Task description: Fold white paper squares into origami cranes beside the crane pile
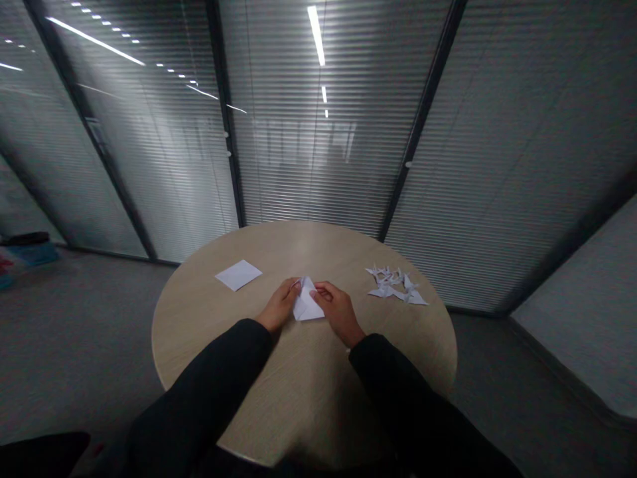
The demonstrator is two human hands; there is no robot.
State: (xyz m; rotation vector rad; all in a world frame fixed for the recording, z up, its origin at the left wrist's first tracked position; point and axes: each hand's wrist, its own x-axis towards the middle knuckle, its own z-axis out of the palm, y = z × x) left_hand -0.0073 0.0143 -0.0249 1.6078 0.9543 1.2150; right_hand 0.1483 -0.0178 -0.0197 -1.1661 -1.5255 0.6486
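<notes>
Between my two hands, over the middle of the round table, is a partly folded piece of white paper (pixel 306 305). My left hand (pixel 279 305) grips its left edge, fingers curled near the upper corner. On the other side my right hand (pixel 337 309) pinches the paper's right edge, thumb on top. Some of the fingertips are hidden behind the paper. Off to the left lies a flat white sheet of paper (pixel 239 275). Several folded white paper cranes (pixel 393 285) sit in a cluster on the right part of the table.
The round wooden table (pixel 199 338) stands close to a glass wall with closed blinds (pixel 318 172). Grey carpet (pixel 99 332) surrounds it. At the far left, a blue container with a dark top (pixel 32 248) rests on the floor.
</notes>
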